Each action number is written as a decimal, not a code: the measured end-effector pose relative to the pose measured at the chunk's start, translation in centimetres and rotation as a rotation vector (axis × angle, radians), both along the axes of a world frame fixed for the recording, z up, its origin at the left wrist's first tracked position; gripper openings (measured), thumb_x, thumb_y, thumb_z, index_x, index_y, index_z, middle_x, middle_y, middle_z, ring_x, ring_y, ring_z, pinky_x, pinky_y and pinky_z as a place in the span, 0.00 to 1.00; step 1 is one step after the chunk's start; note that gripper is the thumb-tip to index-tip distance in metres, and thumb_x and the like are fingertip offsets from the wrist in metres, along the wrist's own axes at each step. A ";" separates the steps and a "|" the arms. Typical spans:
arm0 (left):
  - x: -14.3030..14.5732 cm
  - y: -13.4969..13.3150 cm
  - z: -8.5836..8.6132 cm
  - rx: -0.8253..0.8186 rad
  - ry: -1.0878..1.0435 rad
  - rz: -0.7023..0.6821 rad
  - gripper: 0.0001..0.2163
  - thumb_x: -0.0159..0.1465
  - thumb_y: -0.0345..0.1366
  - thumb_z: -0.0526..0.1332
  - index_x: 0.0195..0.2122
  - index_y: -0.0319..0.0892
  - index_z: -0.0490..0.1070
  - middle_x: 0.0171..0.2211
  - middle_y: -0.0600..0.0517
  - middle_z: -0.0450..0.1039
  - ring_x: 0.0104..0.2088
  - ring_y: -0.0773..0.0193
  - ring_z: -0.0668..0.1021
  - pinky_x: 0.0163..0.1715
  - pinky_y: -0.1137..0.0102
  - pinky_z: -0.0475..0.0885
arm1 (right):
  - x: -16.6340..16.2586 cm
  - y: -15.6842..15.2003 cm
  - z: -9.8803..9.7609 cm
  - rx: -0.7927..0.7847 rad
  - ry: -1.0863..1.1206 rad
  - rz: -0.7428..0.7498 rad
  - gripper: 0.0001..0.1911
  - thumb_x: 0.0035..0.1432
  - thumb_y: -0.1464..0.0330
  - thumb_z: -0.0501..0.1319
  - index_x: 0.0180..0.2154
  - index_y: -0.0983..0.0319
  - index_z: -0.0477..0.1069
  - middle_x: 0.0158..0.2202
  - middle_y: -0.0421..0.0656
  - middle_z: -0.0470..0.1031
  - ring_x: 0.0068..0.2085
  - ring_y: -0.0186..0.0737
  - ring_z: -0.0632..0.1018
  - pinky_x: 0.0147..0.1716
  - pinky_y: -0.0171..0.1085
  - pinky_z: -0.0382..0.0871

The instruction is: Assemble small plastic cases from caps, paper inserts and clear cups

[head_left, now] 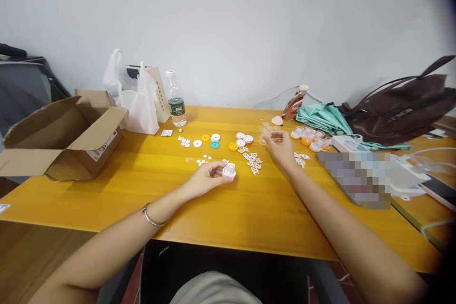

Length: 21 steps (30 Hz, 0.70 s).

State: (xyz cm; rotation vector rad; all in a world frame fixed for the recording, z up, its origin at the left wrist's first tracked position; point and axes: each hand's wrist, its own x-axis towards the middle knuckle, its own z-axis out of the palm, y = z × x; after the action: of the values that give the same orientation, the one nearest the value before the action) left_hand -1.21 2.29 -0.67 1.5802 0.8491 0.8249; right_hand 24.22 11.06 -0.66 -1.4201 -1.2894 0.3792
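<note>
Behind the left fingers (217,182), a little way up from the wrist, the person wears a slim, shiny, silver-coloured metal bracelet (148,219), curved in a loose hoop round the forearm; any engraving on it is too small to make out. The arm behind the right fingers (270,141) is bare along the part in view. Well back from both sets of fingers shows a plain, pale grey-beige cloth garment (215,289), softly rounded; whether top or trousers cannot be told
</note>
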 end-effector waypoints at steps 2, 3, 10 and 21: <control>0.1 0.0 -0.2 -0.005 0.001 -0.003 0.16 0.53 0.39 0.65 0.41 0.37 0.69 0.38 0.48 0.74 0.36 0.66 0.74 0.41 0.68 0.68 | 0.7 1.5 -0.9 -0.040 -0.183 -0.081 0.22 0.42 0.59 0.64 0.35 0.62 0.60 0.38 0.47 0.66 0.37 0.42 0.69 0.40 0.45 0.64; 0.2 -0.1 -0.2 -0.007 -0.002 -0.006 0.16 0.53 0.39 0.65 0.40 0.37 0.69 0.37 0.48 0.74 0.35 0.66 0.74 0.40 0.69 0.68 | 0.8 2.1 -1.4 -0.047 -0.259 -0.111 0.22 0.41 0.59 0.64 0.36 0.62 0.59 0.38 0.47 0.66 0.38 0.43 0.68 0.41 0.45 0.63; 0.2 -0.2 -0.1 -0.020 -0.044 0.014 0.17 0.52 0.39 0.65 0.40 0.36 0.69 0.37 0.47 0.74 0.34 0.67 0.74 0.40 0.69 0.68 | 0.3 4.1 -3.1 0.049 -0.414 -0.151 0.18 0.45 0.63 0.61 0.33 0.60 0.53 0.35 0.46 0.62 0.39 0.45 0.65 0.41 0.45 0.62; 0.3 -0.5 0.5 0.008 -0.028 -0.004 0.14 0.55 0.40 0.63 0.40 0.38 0.71 0.39 0.48 0.74 0.36 0.65 0.75 0.40 0.69 0.68 | -2.3 -0.1 0.0 0.217 -0.081 0.077 0.17 0.50 0.64 0.59 0.38 0.58 0.52 0.38 0.44 0.63 0.40 0.40 0.70 0.43 0.42 0.65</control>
State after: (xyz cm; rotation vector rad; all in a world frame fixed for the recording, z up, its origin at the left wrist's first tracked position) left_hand -0.92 1.84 -0.19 1.5736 0.8228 0.8464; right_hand 21.96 10.98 -0.66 -1.2155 -1.4096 0.2267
